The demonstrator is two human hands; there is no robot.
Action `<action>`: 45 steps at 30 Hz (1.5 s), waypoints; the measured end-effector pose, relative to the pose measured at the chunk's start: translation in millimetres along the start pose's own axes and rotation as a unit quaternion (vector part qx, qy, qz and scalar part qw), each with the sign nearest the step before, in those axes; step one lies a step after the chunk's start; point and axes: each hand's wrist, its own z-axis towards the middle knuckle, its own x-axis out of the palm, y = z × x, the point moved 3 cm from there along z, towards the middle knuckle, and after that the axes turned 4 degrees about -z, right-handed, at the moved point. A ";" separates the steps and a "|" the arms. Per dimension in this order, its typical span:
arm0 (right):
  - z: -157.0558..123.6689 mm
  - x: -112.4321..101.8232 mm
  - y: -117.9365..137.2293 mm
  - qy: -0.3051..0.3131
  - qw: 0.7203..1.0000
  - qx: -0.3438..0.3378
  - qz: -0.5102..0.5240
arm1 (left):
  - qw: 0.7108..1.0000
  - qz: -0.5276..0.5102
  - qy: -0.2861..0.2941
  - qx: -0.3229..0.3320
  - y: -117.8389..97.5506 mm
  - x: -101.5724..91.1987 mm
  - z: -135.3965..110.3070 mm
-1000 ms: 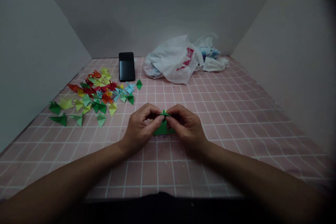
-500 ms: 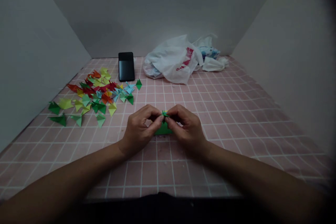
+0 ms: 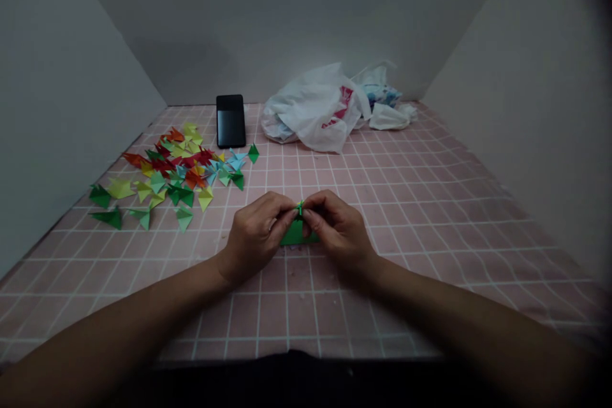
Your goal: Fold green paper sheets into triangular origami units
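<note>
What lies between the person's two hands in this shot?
In the head view, folded green paper lies between the left hand and the right hand, its small top pinched by both.

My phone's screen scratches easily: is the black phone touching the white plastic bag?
Apart. The head view shows a strip of pink grid mat between the black phone and the white plastic bag.

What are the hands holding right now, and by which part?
The left hand and right hand pinch a green folded paper piece at its narrow top.
</note>
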 end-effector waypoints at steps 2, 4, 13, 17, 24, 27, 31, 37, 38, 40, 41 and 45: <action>-0.2 0.6 -0.8 -0.004 1.000 0.004 0.020 | 1.000 0.001 0.002 0.013 -0.7 0.3 0.0; -0.1 -0.3 0.5 -0.014 1.000 -0.007 0.012 | 1.000 -0.007 0.002 0.001 0.3 0.4 -0.2; 3.3 1.9 -1.9 0.025 0.983 0.098 0.151 | 0.953 -0.215 -0.017 -0.214 13.9 7.1 -4.9; 3.5 5.7 -10.0 0.018 0.956 0.160 0.245 | 0.903 -0.327 -0.025 -0.278 13.9 12.1 -4.1; 3.8 7.8 -14.0 0.007 0.927 0.208 0.312 | 0.870 -0.393 0.005 -0.299 13.4 15.5 -3.3; 4.1 7.5 -14.0 0.004 0.928 0.206 0.310 | 0.864 -0.396 0.031 -0.309 12.5 15.9 -3.9; 4.3 6.5 -13.5 -0.005 0.940 0.192 0.282 | 0.870 -0.383 0.045 -0.307 9.4 15.0 -3.8; 3.6 4.6 -4.8 -0.004 0.965 0.140 0.223 | 0.941 -0.236 0.006 -0.243 8.5 8.5 -2.3; 3.3 4.4 -3.3 -0.003 0.968 0.132 0.214 | 0.949 -0.220 -0.002 -0.227 8.1 7.3 -1.9; 2.5 3.8 -1.2 -0.008 0.973 0.120 0.197 | 0.956 -0.211 -0.009 -0.202 7.4 5.8 -1.7; 2.1 3.6 -0.4 -0.011 0.975 0.114 0.190 | 0.957 -0.215 -0.011 -0.192 7.2 5.5 -1.7; 0.6 2.9 1.2 -0.010 0.982 0.091 0.168 | 0.955 -0.241 -0.019 -0.171 7.4 5.2 -2.6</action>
